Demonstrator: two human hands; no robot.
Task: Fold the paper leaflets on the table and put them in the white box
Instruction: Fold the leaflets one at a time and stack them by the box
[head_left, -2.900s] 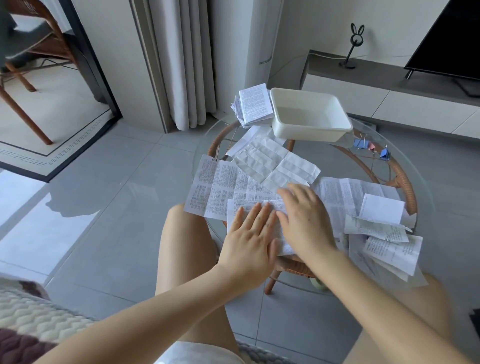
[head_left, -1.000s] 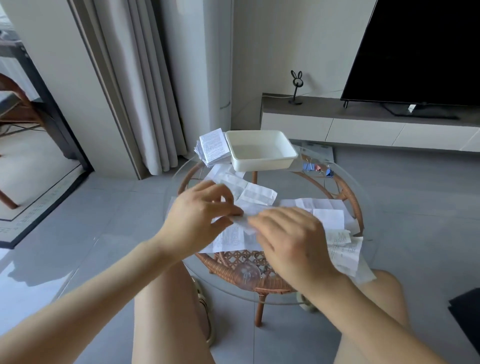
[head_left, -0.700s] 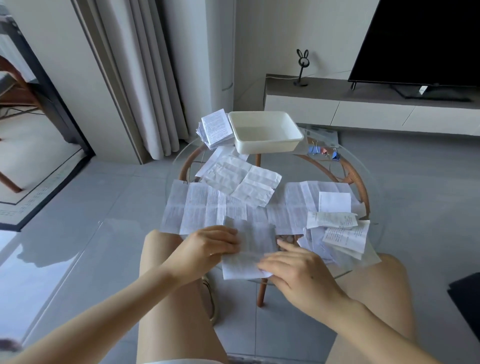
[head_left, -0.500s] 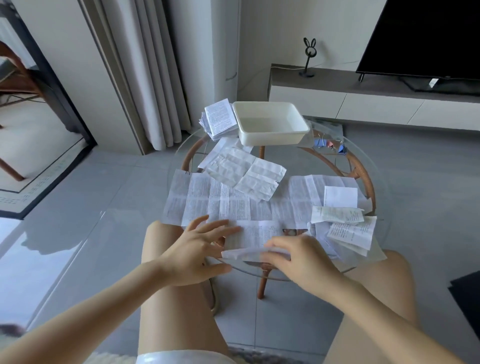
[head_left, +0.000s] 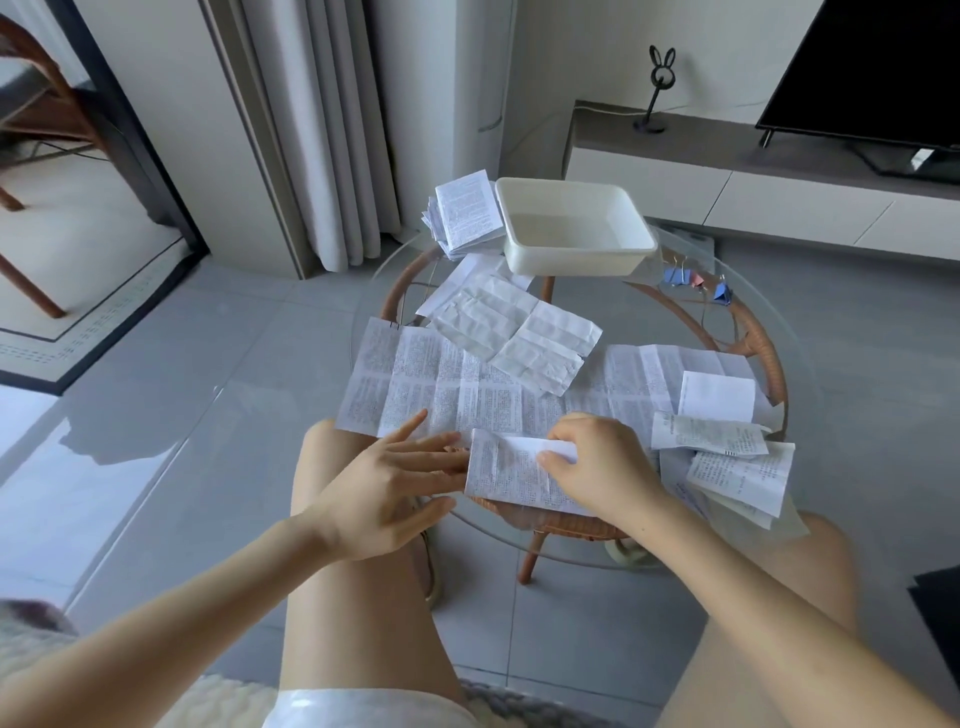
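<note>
Folding a printed white paper leaflet (head_left: 511, 478) at 6 o'clock on the round glass worktop (head_left: 649, 312).
The left hand (head_left: 384, 483), fingers straight, is touching its 9 o'clock edge; the right hand (head_left: 602, 467) is pinching the folded-over flap; the white plastic box (head_left: 571, 260) is waiting at 12 o'clock.

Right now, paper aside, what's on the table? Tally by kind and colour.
white box: 1
blue clips: 2
pink clip: 1
Total: 4
</note>
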